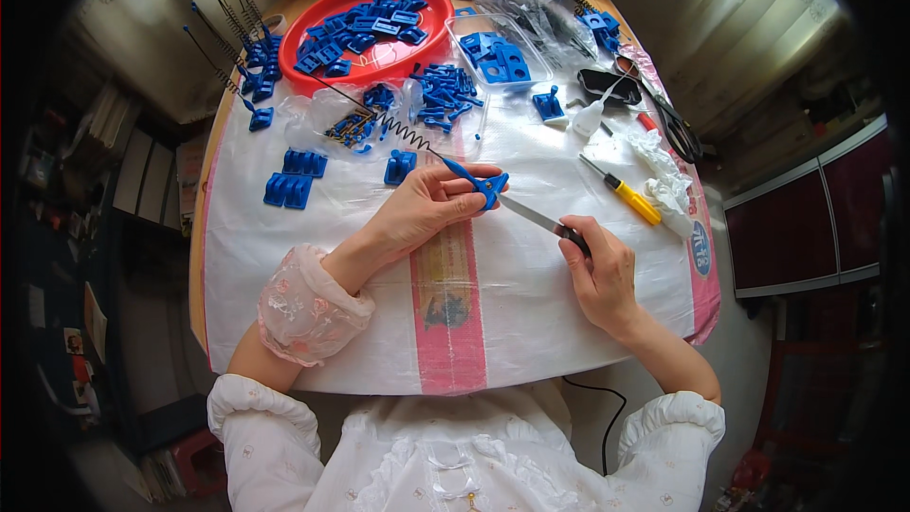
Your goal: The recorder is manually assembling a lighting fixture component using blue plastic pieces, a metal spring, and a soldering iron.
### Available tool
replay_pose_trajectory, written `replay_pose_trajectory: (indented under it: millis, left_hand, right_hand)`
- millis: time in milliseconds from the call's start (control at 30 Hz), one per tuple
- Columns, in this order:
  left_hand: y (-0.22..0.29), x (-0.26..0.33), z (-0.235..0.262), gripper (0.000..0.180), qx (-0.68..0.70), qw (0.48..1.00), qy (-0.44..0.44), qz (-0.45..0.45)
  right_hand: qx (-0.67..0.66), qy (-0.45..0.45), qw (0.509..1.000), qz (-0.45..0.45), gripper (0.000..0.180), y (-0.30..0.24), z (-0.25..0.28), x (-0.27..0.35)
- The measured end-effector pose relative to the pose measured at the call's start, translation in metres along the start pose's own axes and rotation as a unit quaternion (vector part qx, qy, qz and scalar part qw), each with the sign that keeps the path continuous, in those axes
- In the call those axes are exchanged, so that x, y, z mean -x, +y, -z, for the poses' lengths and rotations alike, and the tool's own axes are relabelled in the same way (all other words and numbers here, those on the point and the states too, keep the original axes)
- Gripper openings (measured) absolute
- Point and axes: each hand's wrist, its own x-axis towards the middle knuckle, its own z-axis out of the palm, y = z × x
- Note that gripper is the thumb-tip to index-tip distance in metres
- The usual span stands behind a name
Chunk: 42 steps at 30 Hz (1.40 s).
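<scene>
— What has the left hand [427,204] got?
— It pinches a blue clip [487,186] with a coiled spring [403,131] trailing toward the red tray [313,24], above the middle of the counter [531,322].
— And the right hand [599,270]?
— Clenched round a dark tool [545,222], its metal tip touching the clip. A yellow screwdriver [626,194] lies just beyond.

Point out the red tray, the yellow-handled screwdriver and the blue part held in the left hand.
red tray [301,38], head view, bare left rim.
yellow-handled screwdriver [637,203], head view, middle of the handle.
blue part [489,188], head view, its wide end by the left-hand fingertips.
</scene>
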Motion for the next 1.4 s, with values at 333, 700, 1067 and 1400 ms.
replay_pose_trajectory:
  millis: [333, 700, 1067, 1400]
  left_hand:
    - [0.0013, 0.0014, -0.0002, 0.046, -0.004, 1.000, -0.018, 0.001]
    - [-0.0004, 0.0014, 0.0018, 0.047, -0.002, 1.000, -0.028, 0.011]
    - [0.0000, 0.0003, 0.0022, 0.046, -0.026, 1.000, 0.003, 0.012]
    - [0.0014, 0.0018, 0.0005, 0.046, 0.000, 1.000, -0.016, 0.022]
  right_hand:
    - [-0.012, 0.012, 0.999, 0.042, 0.019, -0.0020, -0.0013, 0.0004]
    - [0.006, 0.016, 1.000, 0.024, 0.020, -0.0011, -0.0021, -0.0005]
    - [-0.005, 0.011, 1.000, 0.016, 0.018, -0.0008, -0.0026, 0.0011]
    - [-0.003, 0.024, 1.000, 0.018, 0.017, -0.0031, -0.0037, -0.0001]
